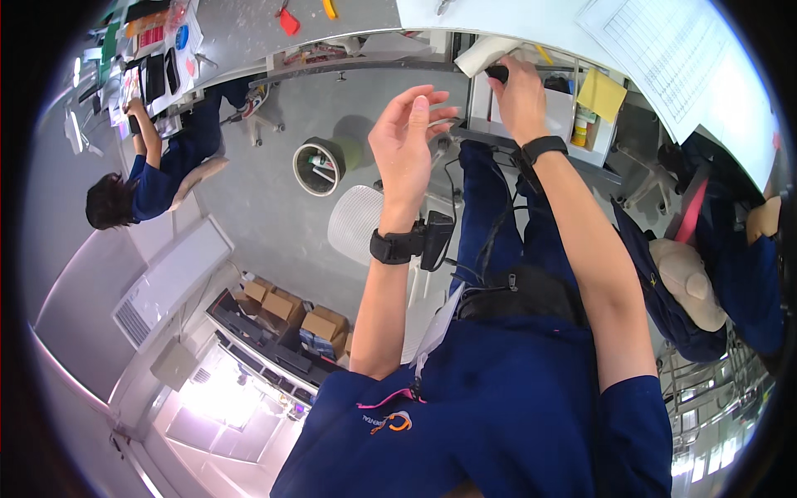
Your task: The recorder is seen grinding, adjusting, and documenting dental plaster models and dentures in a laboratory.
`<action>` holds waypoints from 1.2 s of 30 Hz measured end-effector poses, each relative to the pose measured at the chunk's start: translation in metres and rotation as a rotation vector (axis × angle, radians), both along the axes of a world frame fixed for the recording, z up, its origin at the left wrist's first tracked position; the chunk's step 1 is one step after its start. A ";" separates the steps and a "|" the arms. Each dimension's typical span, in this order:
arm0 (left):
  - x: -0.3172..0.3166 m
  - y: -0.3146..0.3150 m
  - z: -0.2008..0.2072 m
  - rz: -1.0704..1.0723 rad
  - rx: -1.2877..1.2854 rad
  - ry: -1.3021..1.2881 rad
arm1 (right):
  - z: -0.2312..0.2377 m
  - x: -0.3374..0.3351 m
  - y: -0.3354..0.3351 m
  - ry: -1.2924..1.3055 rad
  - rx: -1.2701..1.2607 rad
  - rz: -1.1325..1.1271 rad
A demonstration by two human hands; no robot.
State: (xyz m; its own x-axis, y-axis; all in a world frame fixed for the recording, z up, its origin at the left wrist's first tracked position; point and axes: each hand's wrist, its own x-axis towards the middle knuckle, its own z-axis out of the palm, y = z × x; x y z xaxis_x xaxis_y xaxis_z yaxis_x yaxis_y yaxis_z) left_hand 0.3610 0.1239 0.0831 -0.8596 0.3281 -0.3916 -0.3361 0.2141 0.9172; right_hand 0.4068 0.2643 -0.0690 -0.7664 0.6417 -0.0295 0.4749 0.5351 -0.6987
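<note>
My left hand [407, 137] is raised in front of the desk with its fingers loosely spread and nothing in it. My right hand [523, 98] reaches over an open drawer [567, 158] below the desk edge. Its fingers are closed round a small black object [498, 74], whose kind I cannot make out. Beside those fingertips is a white roll or folded sheet [481, 56]; whether they touch it is unclear. Inside the drawer are a yellow paper pad [602, 95] and a small yellow bottle [579, 131]. Each wrist wears a black strap.
Printed sheets [664, 62] lie on the white desk top [515, 17]. A waste bin [318, 168] stands on the floor to the left, near a white chair [355, 222]. One person [166, 166] works at the far left, another sits at the right. Cardboard boxes [282, 309] stand lower left.
</note>
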 end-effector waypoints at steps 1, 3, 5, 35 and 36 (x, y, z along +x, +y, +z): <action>-0.001 0.000 0.001 0.002 -0.004 0.001 | -0.002 -0.002 0.001 -0.028 -0.031 -0.001; -0.001 0.001 0.004 0.025 0.057 -0.001 | -0.002 -0.001 0.004 -0.083 -0.072 0.004; -0.003 -0.003 0.007 0.035 0.080 -0.010 | -0.001 0.002 0.005 -0.118 -0.085 0.088; 0.031 0.035 0.012 -0.302 0.296 -0.045 | 0.179 0.111 -0.014 -0.217 -1.511 0.460; 0.031 0.036 0.012 -0.285 0.303 -0.072 | 0.177 0.114 -0.013 -0.217 -1.512 0.460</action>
State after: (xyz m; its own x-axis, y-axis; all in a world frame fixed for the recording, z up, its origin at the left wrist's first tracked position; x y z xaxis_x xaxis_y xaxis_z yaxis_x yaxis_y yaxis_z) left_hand 0.3924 0.1596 0.0954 -0.6915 0.6586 -0.2966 -0.3682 0.0318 0.9292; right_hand 0.5207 0.2509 0.1077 -0.7746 -0.3526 -0.5251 0.6325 -0.4372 -0.6394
